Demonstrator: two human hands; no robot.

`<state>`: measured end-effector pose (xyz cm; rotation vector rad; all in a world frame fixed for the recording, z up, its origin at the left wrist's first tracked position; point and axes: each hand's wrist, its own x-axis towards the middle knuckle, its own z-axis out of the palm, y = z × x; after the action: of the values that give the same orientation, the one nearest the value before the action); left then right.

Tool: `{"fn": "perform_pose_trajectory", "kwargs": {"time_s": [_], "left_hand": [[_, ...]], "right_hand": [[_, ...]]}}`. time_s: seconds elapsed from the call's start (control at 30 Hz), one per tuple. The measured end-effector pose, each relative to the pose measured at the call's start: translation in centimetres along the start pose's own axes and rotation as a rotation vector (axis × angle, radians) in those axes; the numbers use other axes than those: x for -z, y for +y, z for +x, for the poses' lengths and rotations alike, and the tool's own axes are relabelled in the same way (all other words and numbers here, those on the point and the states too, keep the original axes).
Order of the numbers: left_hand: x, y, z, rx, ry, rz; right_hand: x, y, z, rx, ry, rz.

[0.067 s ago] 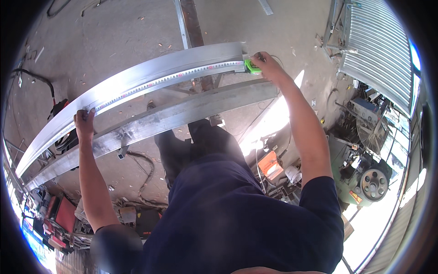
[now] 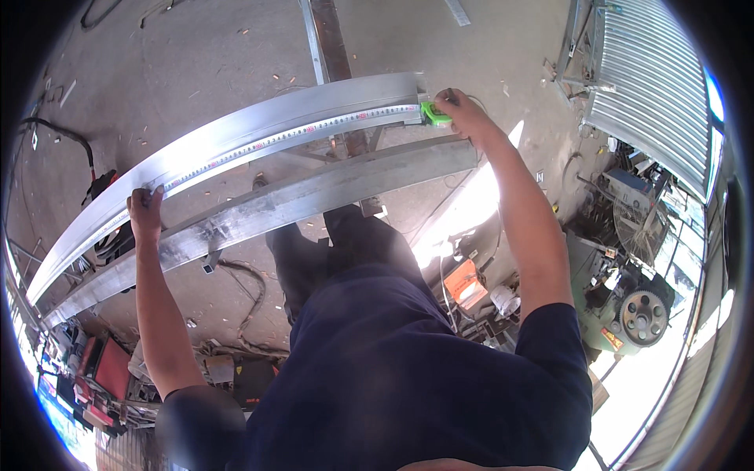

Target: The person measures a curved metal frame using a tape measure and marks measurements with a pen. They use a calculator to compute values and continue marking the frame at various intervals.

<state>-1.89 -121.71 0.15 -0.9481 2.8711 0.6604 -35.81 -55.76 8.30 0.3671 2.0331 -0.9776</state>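
A long shiny metal beam point(image 2: 236, 133) runs from lower left to upper right, with a second grey beam point(image 2: 314, 192) lying parallel just below it. A white measuring tape point(image 2: 290, 135) is stretched along the upper beam. My right hand point(image 2: 463, 114) grips the green tape case point(image 2: 434, 114) at the beam's right end. My left hand point(image 2: 145, 208) pinches the tape's blade against the beam far to the left. My dark-clothed torso and legs fill the lower middle.
Bare concrete floor point(image 2: 196, 63) with scraps lies beyond the beams, crossed by an upright steel post point(image 2: 334, 39). A black cable point(image 2: 67, 137) trails at left. Machinery with a pulley wheel point(image 2: 640, 318), an orange tool point(image 2: 463, 282) and a corrugated metal sheet point(image 2: 652, 86) crowd the right.
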Motion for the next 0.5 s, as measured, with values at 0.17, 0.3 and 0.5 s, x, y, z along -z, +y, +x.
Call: {"fn": "perform_pose_trajectory", "kwargs": {"time_s": [0.17,0.3,0.5], "left_hand": [[-0.1,-0.3,0.1,0.001,-0.011,0.012],[-0.2,-0.5,0.3,0.009,-0.020,-0.014],[-0.1,-0.4,0.1,-0.001,-0.009,-0.014]], "right_hand": [[0.3,-1.5,-0.8,-0.117,-0.138,0.189],[-1.6,-2.2,-0.8,-0.125,-0.136,0.211],[-4.3,-3.3,-1.0,-0.119,-0.238,0.311]]}}
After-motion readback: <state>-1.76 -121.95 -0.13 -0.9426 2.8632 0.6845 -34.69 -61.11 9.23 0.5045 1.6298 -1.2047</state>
